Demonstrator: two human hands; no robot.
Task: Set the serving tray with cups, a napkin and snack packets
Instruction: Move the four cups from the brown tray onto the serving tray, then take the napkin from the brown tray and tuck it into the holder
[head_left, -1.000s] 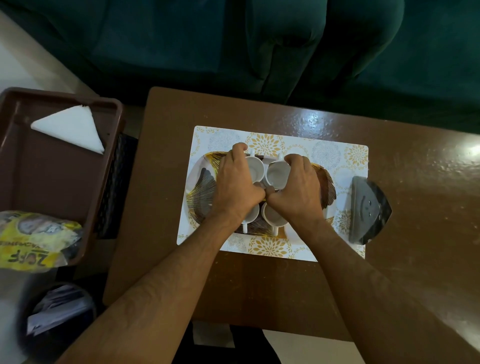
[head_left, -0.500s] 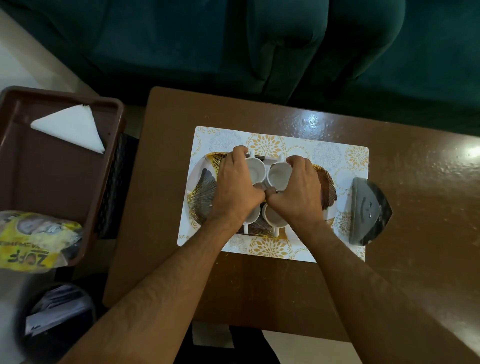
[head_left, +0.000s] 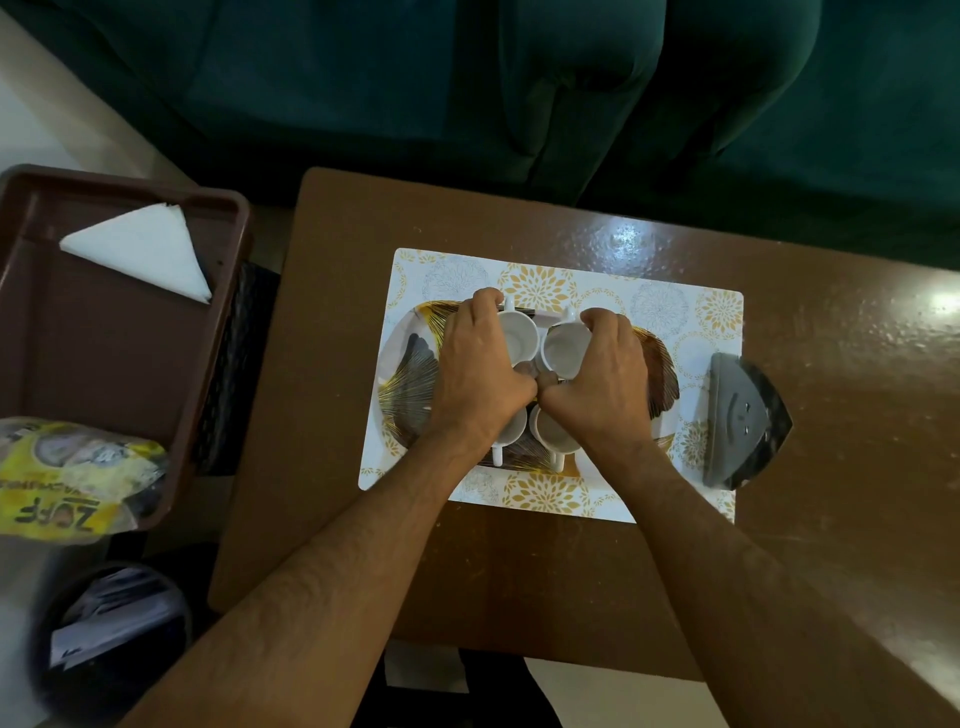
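Note:
An oval serving tray (head_left: 410, 374) with a gold and grey leaf pattern lies on a floral placemat (head_left: 675, 312). Several white cups stand close together on it: two far ones (head_left: 519, 338) (head_left: 563, 351) and two near ones (head_left: 511, 431) (head_left: 550, 434). My left hand (head_left: 478, 374) wraps the left cups and my right hand (head_left: 602, 384) wraps the right cups, thumbs meeting in the middle. A folded white napkin (head_left: 140, 249) lies in a brown plastic tray (head_left: 104, 364) at the left. A yellow snack packet (head_left: 67, 478) rests on that tray's near edge.
The placemat sits on a brown wooden table (head_left: 519, 571). A grey triangular holder (head_left: 737, 421) stands at the placemat's right edge. A dark green sofa (head_left: 519, 78) is behind the table. A dark round bin (head_left: 109, 634) with papers is at the lower left.
Both hands stay clasped around the cups on the tray. Only the fingers have shifted slightly.

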